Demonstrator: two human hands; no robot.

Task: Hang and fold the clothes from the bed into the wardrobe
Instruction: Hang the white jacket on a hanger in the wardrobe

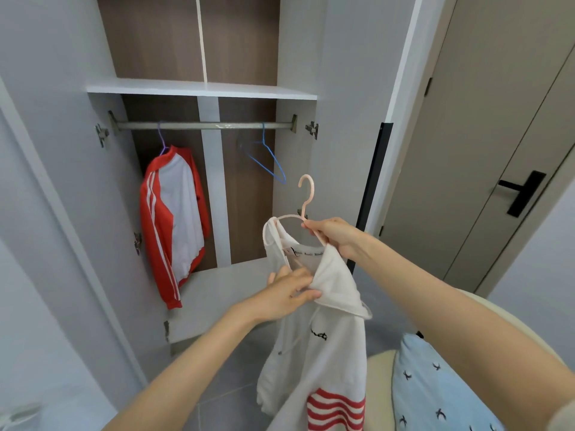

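So the white hoodie point(323, 353) is half on the pink hanger point(306, 194), drooping down between and below both my hands. My right hand point(334, 236) is pinching the hanger's arm just under the hook, and my left hand point(289, 293) has its fingers curled into the hood fabric at the neckline. The wardrobe rail point(202, 125) is up above and past my hands, and the red and white jacket point(174, 219) hangs off to the left of my left hand.

A jacket point(174, 219) hangs left on the wardrobe rail point(202, 125), a wire hanger point(267, 157) right; a shelf point(199, 88) above, a hoodie point(323, 353) before it.
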